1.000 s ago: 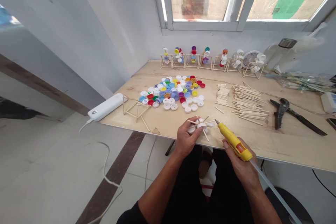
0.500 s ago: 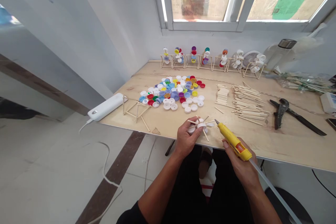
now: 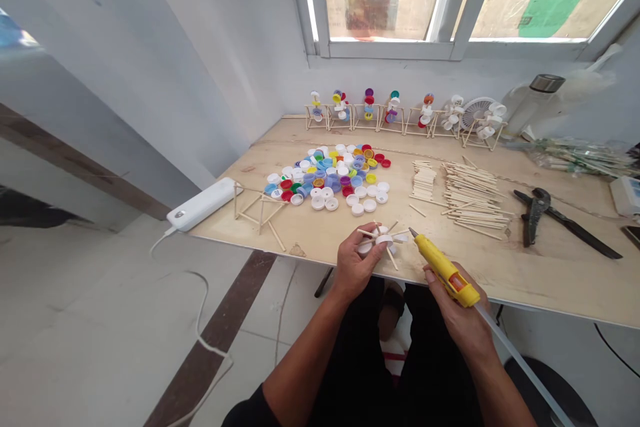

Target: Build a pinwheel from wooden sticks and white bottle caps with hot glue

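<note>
My left hand point(image 3: 356, 263) is closed on a small wheel of white bottle caps and wooden sticks point(image 3: 384, 240), its sticks pointing outward like spokes. The wheel is held over the front edge of the table. In my right hand point(image 3: 463, 320) is a yellow hot glue gun point(image 3: 447, 272), with a long translucent glue stick point(image 3: 520, 357) running out of its back end. The gun's nozzle points up and left, close to the wheel's right side. Whether the tip touches a stick I cannot tell.
Loose bottle caps point(image 3: 330, 180) in many colours cover the table's middle. Cut sticks point(image 3: 473, 197) and black-handled cutters point(image 3: 537, 217) lie to the right. A stick frame point(image 3: 260, 210) stands left, by a white power strip point(image 3: 205, 203). Several finished cap wheels on frames point(image 3: 369, 113) line the back.
</note>
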`<state>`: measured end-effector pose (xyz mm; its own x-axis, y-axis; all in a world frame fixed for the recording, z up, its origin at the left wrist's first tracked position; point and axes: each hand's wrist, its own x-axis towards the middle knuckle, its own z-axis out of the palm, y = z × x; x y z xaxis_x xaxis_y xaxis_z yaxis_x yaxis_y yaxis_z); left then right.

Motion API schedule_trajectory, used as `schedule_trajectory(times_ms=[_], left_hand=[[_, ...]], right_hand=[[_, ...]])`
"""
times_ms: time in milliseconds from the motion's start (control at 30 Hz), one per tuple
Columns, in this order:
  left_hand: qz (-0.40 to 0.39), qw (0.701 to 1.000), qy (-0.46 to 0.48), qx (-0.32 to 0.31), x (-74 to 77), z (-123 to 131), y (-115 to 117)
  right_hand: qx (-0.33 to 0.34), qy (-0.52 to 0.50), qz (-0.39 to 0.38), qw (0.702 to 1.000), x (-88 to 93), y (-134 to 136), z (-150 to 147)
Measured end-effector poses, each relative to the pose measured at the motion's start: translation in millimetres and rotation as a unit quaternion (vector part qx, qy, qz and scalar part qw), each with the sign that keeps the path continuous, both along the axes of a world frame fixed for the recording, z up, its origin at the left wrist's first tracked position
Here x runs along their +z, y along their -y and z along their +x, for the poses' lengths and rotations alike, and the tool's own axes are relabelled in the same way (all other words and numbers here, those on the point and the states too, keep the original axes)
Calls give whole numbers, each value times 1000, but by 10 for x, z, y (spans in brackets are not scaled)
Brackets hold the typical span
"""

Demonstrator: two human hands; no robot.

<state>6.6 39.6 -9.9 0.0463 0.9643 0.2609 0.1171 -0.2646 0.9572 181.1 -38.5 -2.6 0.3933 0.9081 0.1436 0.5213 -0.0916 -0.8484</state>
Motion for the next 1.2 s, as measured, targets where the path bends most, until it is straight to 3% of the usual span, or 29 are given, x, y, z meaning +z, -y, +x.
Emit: schedule_trajectory(times_ms=[500, 800, 1200], left_hand=[[-29, 999, 28, -5, 23, 10, 4], [-54, 996, 71, 7, 38, 10, -13], [-101, 985, 137, 37, 77, 62, -108]], right_hand=[[-12, 4, 17, 1000, -25, -4, 8], [-17, -85, 28, 996, -95, -13, 17], [-91, -176, 48, 979, 81, -24, -82]])
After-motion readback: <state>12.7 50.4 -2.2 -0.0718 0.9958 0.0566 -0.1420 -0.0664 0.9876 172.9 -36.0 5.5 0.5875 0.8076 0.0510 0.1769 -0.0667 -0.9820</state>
